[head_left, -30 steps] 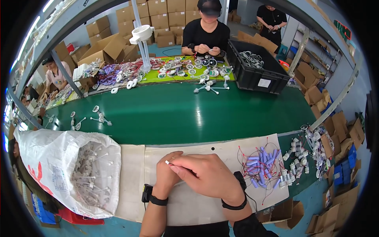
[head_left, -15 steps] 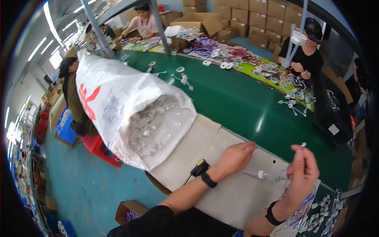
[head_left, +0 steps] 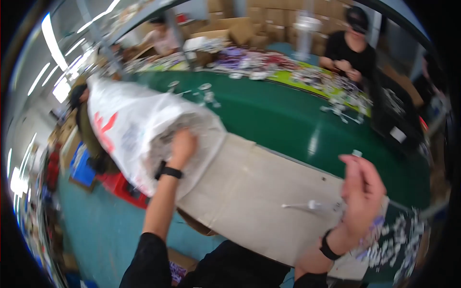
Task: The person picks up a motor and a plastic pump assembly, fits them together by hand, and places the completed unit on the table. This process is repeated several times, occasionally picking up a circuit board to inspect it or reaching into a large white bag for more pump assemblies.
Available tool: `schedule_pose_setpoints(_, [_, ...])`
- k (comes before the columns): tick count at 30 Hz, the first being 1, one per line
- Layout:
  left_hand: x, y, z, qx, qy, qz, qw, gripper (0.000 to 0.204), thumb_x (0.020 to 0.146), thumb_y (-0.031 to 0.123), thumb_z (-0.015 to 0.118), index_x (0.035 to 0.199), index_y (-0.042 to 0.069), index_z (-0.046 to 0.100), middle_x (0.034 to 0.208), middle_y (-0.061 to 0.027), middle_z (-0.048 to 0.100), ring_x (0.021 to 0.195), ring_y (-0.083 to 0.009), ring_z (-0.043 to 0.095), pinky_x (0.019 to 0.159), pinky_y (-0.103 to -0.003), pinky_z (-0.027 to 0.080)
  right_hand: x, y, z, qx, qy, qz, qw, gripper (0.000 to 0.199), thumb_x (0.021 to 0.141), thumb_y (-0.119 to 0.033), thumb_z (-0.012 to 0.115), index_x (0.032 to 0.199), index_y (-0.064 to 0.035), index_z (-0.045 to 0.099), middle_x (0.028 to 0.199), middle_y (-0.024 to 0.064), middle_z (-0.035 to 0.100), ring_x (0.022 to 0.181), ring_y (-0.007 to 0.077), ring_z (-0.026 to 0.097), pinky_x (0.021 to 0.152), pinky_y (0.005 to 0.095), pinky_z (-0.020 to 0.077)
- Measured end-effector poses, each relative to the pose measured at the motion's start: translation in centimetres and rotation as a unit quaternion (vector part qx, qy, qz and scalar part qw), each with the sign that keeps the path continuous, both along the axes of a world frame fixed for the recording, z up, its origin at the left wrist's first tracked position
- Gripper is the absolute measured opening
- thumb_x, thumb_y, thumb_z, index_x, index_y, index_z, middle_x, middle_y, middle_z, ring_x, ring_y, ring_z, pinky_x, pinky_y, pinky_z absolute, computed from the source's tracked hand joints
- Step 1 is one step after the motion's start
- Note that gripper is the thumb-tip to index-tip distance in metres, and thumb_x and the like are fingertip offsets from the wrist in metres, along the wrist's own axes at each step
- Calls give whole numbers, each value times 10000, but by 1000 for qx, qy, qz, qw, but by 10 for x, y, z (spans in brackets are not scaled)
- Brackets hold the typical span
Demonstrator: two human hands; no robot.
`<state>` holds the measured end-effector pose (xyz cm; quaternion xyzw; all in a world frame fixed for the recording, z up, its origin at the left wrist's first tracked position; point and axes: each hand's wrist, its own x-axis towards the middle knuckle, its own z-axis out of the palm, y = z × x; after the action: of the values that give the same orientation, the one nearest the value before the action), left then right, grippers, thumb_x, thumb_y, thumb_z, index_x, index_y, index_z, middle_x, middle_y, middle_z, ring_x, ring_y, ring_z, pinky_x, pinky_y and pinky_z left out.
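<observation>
Workshop, green belt (head_left: 273, 115) along the tabletop's (head_left: 259, 177) far edge; view is blurry. White piece (head_left: 357, 153) is up at the fingertips of the right hand (head_left: 362, 187), over the tabletop's right end, looks pinched. Rod part (head_left: 313, 205) lies just left of that hand; can't tell if the two are joined. Left hand (head_left: 184, 145) is in the mouth of the sack (head_left: 144, 120) at the left end; fingers unclear, can't tell if they grip anything.

Status: looks mid-cycle. One piece in hand, one rod part out, neither put aside; loose white parts (head_left: 396, 245) lie by the right end. Count done: can't tell.

Edges: sack takes up the left end; rod part sits well in from the near edge. Stretch between them gives room to move. Right end tighter: purple parts (head_left: 378, 222) beside the right hand. Across the belt: co-worker (head_left: 353, 57), black bin (head_left: 391, 115).
</observation>
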<state>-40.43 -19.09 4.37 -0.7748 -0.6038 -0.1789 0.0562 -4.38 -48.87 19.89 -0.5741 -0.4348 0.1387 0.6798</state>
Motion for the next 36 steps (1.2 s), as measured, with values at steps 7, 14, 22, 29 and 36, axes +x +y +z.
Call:
schedule_pose_setpoints(7, [-30,44,-27,-61,114,59,990,492,838,357,677,1208,39,616,1231,-243,596,1174,-424,539,991,-505,450,-9,3,9,28,-38,58,997,132,948,-64,630,1006,25,709,691,-39,580,587,13,441,518,189,329])
schedule_pose_setpoints(14, [-41,28,-25,-37,83,24,996,237,809,245,675,886,21,685,982,-242,659,916,-425,635,814,-499,515,-8,1,10,39,-73,122,989,127,929,-66,660,1011,23,698,711,62,640,565,84,528,529,244,426])
schedule_pose_setpoints(22, [-6,-39,23,16,32,-62,997,235,819,157,677,1007,18,693,972,-218,667,895,-416,636,787,-493,512,-9,3,6,68,-110,130,983,120,914,-65,667,1011,3,691,750,89,664,563,153,572,525,263,441])
schedule_pose_setpoints(29, [32,-68,55,-139,-266,-95,949,450,937,147,618,1357,25,514,971,-132,665,830,-245,656,749,-346,516,-14,6,6,47,-139,141,979,111,907,-59,662,994,0,697,752,105,667,562,176,582,525,277,450])
schedule_pose_setpoints(36, [175,-91,28,-451,-683,-241,521,450,1013,174,549,1410,14,406,1282,-179,601,849,-197,670,786,-347,585,-8,12,0,-21,-98,70,992,130,933,-54,641,1012,26,706,676,1,607,577,24,465,502,208,355])
